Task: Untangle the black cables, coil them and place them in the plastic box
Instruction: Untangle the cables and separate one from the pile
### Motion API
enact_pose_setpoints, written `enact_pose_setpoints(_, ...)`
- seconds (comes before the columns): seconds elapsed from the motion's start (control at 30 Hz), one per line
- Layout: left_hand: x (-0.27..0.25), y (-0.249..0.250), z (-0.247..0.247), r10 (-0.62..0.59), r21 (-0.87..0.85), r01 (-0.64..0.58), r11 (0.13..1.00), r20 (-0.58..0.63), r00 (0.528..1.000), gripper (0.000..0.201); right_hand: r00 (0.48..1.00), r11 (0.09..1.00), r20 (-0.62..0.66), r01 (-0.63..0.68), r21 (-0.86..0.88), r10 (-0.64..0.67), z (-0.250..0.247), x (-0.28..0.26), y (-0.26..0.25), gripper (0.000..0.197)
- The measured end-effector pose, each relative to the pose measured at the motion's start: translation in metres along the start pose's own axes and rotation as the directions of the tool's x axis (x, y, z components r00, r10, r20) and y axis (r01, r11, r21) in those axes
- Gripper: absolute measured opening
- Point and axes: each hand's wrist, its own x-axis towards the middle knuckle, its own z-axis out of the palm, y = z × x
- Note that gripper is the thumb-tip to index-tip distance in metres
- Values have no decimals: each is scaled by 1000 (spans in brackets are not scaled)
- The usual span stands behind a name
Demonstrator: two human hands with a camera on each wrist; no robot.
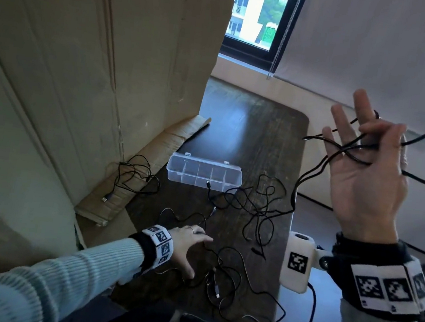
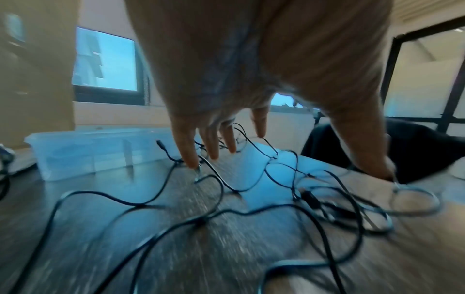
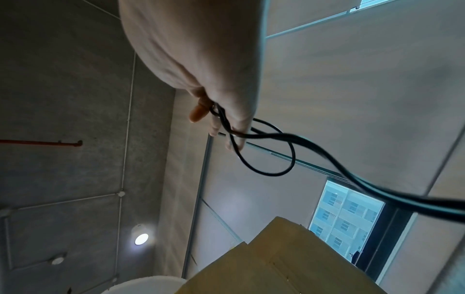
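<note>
1. The right hand (image 1: pixel 365 162) is raised at the right of the head view, palm toward the camera, three fingers straight and spread; the thumb and forefinger close on loops of a black cable (image 1: pixel 350 150) that cross the palm.
2. That cable hangs from the palm down to the tangle on the table, and another stretch runs off the right edge of the frame.
3. In the right wrist view the same cable (image 3: pixel 266 157) makes a loop beyond the fingers (image 3: pixel 198 113); how firmly it is pinched is hard to judge there.
4. The left hand (image 1: pixel 188 248) lies low at lower centre, fingers spread and fairly straight, over loose cables (image 1: pixel 221 281) on the dark table (image 1: pixel 256 139), gripping nothing.
5. The left wrist view is blurred; the fingertips (image 2: pixel 191 159) seem to touch or hover just above a strand.
6. The plastic box (image 1: pixel 204 173), clear and divided into compartments, sits open at mid-frame, with more tangled cables (image 1: pixel 259 208) just beside it to its lower right.
7. One cable (image 1: pixel 132 178) lies apart on cardboard (image 1: pixel 84 66) at the left.
</note>
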Motion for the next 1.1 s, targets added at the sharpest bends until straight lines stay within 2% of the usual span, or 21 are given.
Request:
enact_pose_setpoints(0.1,5,12,20,-21,223,-5,975,113,993,122,1000,1000,1,20,-21,-20,3,-2,-1,38)
enact_pose_setpoints(0.17,7,12,33,-59,263,21,965,138,989,113,999,998,10,39,-43,-39,7,-4,-2,38)
enact_pose_setpoints(0.3,4,1,39,-65,244,47,969,66,996,56,999,997,15,36,-73,-35,11,-5,-5,41)
enact_pose_setpoints(0.4,2,-8,33,-89,203,87,975,1,996,13,999,966,25,-18,-258,25,13,-5,-2,40)
enact_pose_setpoints(0.43,1,-11,29,-108,181,104,978,14,994,9,998,948,31,-45,-316,57,14,-6,1,40)
enact_pose_setpoints(0.5,1,-20,23,-152,152,145,978,35,988,20,992,927,40,-94,-363,116,15,-5,8,41)
enact_pose_setpoints(0.6,-5,-28,10,-290,116,289,950,-8,957,16,985,910,51,-133,-393,166,17,-3,17,42)
enact_pose_setpoints(0.67,-11,-34,0,-434,177,433,884,-36,900,12,976,913,67,-168,-371,207,19,-2,24,41)
enact_pose_setpoints(0.73,-15,-44,-9,-562,240,564,790,-84,823,15,965,921,91,-205,-330,248,21,-2,33,40)
enact_pose_setpoints(0.8,-21,-52,-18,-645,253,638,727,-66,761,20,952,929,117,-240,-281,282,24,-2,44,40)
enact_pose_setpoints(0.9,-33,-59,-28,-731,229,711,665,3,682,43,932,929,134,-303,-214,336,30,-4,60,40)
enact_pose_setpoints(0.97,-39,-60,-31,-746,182,742,645,-55,663,32,918,917,135,-343,-204,374,32,-5,69,40)
enact_pose_setpoints(1.03,-43,-60,-29,-708,93,725,683,-160,688,24,902,899,123,-382,-215,413,32,-8,80,40)
enact_pose_setpoints(1.1,-47,-55,-29,-634,-39,658,752,-312,708,30,884,875,104,-422,-240,455,31,-12,91,37)
